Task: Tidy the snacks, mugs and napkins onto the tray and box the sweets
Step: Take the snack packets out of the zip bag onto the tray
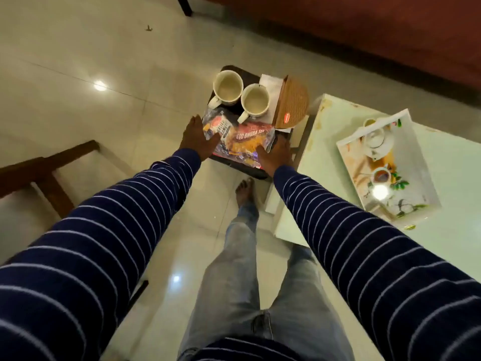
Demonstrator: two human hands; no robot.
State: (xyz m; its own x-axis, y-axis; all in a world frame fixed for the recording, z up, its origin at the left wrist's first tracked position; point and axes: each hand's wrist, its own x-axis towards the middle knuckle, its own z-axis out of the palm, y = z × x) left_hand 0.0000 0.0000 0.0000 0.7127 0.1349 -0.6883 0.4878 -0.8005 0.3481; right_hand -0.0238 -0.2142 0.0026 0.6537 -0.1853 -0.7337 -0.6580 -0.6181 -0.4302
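Observation:
A dark tray hangs above the floor, held at both sides. My left hand grips its left edge and my right hand grips its near right corner. Two empty cream mugs stand at the tray's far side. Two snack packets lie across the near side. White napkins lie at the far right, partly under a brown woven-pattern sweet box with its lid down.
A pale glass-topped table stands right of the tray, with a white printed tray on it. A wooden chair is at the left. Dark red furniture fills the far right. My legs and bare foot are over glossy tiles.

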